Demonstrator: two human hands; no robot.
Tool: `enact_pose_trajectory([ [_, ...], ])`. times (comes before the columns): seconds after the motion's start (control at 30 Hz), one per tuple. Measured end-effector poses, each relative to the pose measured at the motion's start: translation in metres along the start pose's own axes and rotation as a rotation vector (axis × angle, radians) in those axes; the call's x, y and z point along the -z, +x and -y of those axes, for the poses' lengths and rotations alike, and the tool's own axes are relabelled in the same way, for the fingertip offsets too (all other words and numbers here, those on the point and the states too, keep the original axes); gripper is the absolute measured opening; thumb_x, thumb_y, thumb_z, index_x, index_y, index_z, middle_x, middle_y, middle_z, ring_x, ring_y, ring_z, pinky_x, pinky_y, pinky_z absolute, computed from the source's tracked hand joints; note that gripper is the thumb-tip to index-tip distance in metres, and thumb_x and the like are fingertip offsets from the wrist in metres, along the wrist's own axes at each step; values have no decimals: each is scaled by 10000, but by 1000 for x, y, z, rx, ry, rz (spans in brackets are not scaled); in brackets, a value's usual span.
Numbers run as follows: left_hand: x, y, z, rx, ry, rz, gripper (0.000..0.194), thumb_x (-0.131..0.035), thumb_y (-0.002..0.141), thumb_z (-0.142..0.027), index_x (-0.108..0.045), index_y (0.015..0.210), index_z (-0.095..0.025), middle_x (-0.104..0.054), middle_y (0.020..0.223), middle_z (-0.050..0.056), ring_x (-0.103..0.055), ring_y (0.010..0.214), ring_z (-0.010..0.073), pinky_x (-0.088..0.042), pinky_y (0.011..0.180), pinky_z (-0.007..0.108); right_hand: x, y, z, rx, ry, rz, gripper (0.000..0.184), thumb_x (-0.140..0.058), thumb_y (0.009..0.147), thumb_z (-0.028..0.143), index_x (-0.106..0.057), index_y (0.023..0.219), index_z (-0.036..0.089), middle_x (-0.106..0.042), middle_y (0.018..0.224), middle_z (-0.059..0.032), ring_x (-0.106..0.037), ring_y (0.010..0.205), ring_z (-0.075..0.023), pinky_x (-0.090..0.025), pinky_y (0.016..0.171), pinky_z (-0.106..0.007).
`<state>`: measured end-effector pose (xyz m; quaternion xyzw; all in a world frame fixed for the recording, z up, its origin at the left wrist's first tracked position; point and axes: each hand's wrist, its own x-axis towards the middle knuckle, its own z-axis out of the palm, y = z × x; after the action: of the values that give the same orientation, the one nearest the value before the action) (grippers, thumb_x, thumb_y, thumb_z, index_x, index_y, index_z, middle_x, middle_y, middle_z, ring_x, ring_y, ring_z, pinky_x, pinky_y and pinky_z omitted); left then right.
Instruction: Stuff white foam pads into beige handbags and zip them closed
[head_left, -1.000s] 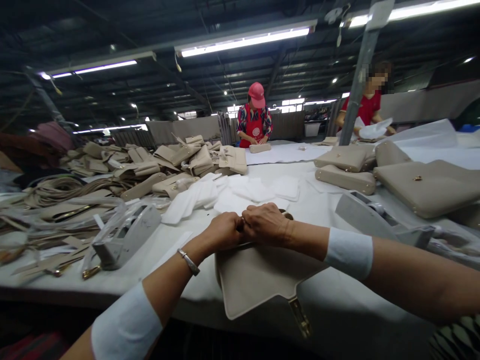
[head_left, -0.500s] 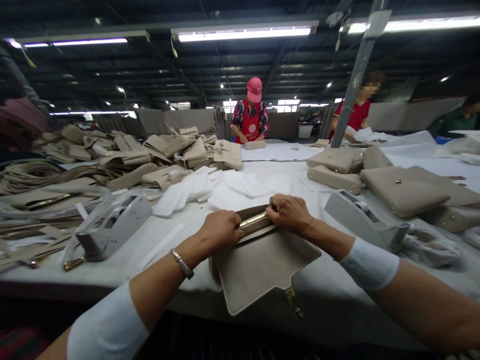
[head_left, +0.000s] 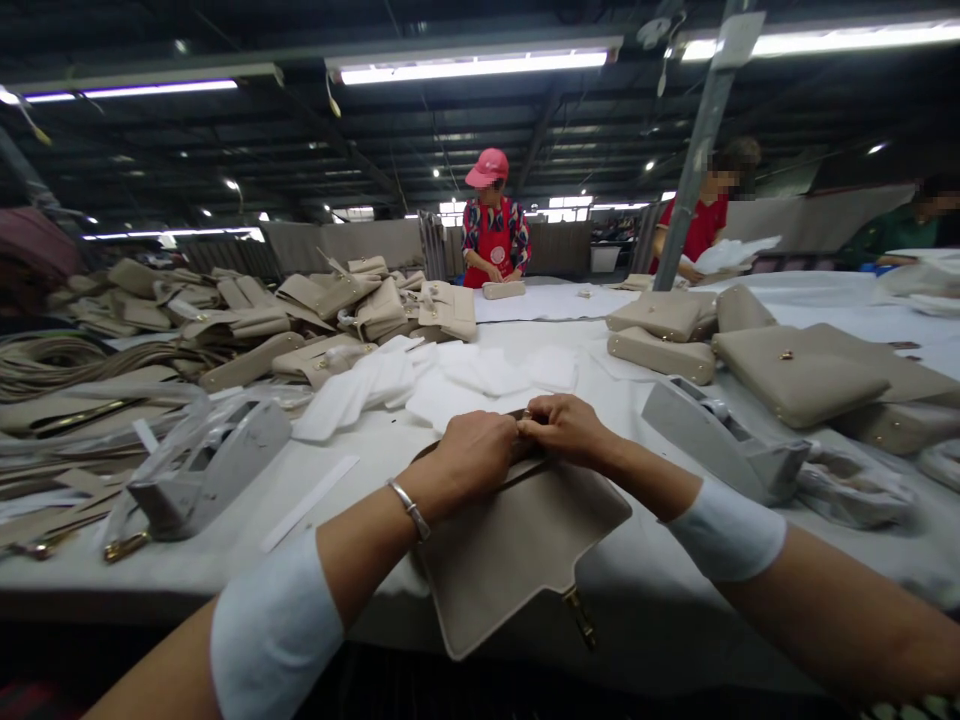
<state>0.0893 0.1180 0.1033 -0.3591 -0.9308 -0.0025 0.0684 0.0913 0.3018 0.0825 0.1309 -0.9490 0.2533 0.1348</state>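
Note:
A beige handbag [head_left: 517, 550] rests at the table's front edge, its flap hanging toward me with a gold clasp [head_left: 580, 617] at the tip. My left hand [head_left: 480, 450] is closed at the bag's zipped opening, fingers pinched together close to my right hand. The zipper pull itself is hidden by the fingers. My right hand [head_left: 566, 425] pinches the right end of the opening. Both hands nearly touch, and the gold zipper teeth are covered.
White foam sheets [head_left: 480, 372] lie behind the bag. Grey tape dispensers [head_left: 214, 470] stand at both sides. Beige bags [head_left: 802, 370] are stacked right; more bags [head_left: 375, 310] and coiled straps [head_left: 52, 365] are piled left. A co-worker in a red apron [head_left: 495, 250] stands across the table.
My left hand has slid right along the zipper, up to my right hand, covering the gold teeth that showed before. The right hand stays at the same end of the bag.

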Motion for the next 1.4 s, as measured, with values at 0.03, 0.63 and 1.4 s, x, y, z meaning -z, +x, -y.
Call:
enact_pose_trajectory([
  [0.03,-3,5,-1,-2,-10,-8,281,-450,865,-363,-645,918,-167,-684,881,138,-639,798,280,-439,657,328,4,-2,-1,57,14,69,196,-565,779,330,-702,783,190,-606,723,7,-534,695,-127,-343,610,-229],
  [0.63,-9,7,-1,85,-116,40,226,-517,818,-377,-640,871,-195,-680,822,80,-617,739,238,-400,611,288,18,-6,-5,332,-384,250,199,-566,820,334,-675,962,246,-574,907,-43,-516,850,-189,-322,751,-309],
  [1.4,-16,20,16,20,-372,26,228,-555,775,-343,-700,840,-180,-700,828,54,-604,753,192,-440,685,257,4,15,-5,703,-582,207,217,-415,941,291,-569,994,147,-626,901,-63,-563,758,-157,-346,674,-287],
])
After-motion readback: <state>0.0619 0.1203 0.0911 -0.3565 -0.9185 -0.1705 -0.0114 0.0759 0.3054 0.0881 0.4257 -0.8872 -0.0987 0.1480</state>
